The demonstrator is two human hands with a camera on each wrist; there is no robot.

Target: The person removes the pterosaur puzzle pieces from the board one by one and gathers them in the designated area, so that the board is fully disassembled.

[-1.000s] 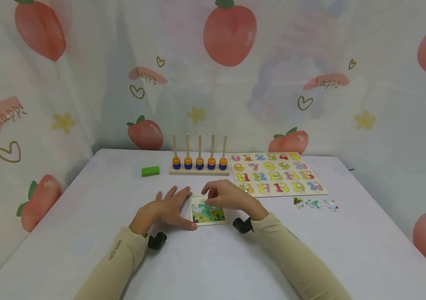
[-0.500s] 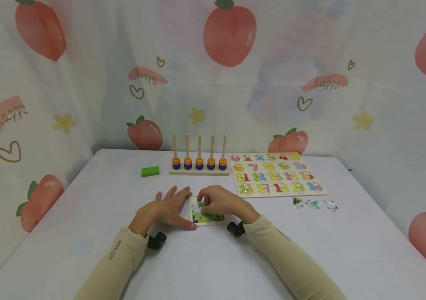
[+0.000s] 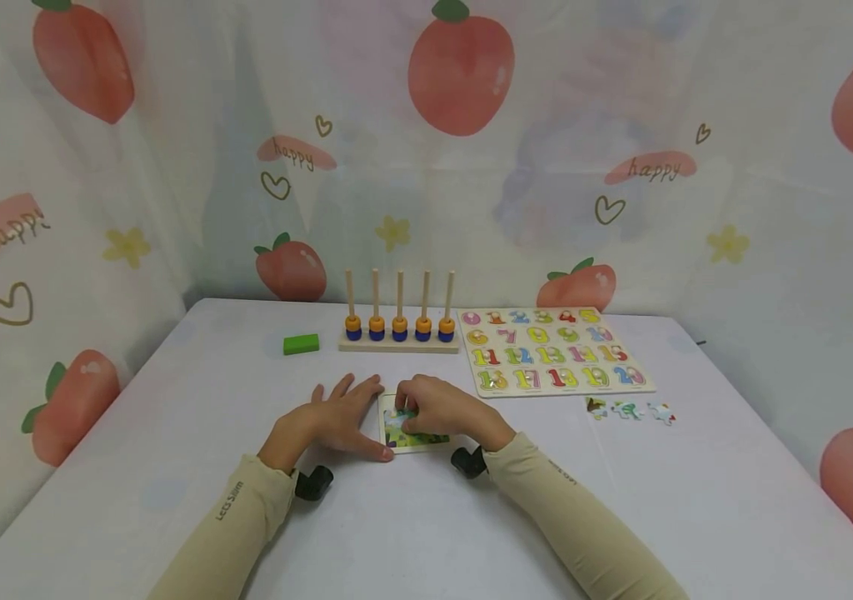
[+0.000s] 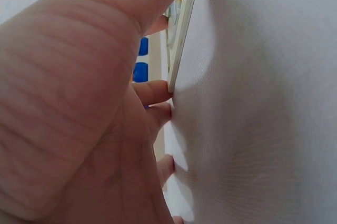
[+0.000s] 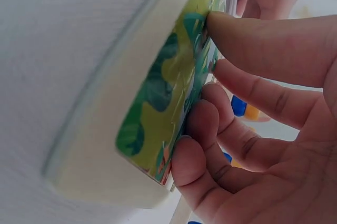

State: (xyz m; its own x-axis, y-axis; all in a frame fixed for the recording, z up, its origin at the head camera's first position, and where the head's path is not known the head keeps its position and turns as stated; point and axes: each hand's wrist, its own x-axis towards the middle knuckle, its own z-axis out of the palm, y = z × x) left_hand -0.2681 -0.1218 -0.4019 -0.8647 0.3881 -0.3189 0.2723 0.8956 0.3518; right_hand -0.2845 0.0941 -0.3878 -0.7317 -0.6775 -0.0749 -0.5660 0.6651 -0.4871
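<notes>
A small jigsaw puzzle (image 3: 396, 436) with a green dinosaur scene lies in a pale wooden tray (image 5: 95, 150) on the table. My left hand (image 3: 332, 421) is spread flat at the tray's left side, thumb at the near corner and fingertips at the far one. The right hand (image 3: 445, 408) bends over the picture. In the right wrist view its thumb (image 5: 263, 42) and index finger come together around a jigsaw piece at the picture's surface, and the other fingertips rest along the picture's edge. The right hand hides much of the puzzle in the head view.
Three loose jigsaw pieces (image 3: 629, 409) lie to the right. Behind them is a wooden number board (image 3: 482, 389). A peg stand (image 3: 400, 347) with blue and orange beads and a green block (image 3: 301, 343) stand farther back. Patterned cloth (image 3: 464, 200) hangs behind the table.
My right hand has moved slightly left and down onto the puzzle, its fingers lower over the picture. The left hand has stayed at the tray's edge.
</notes>
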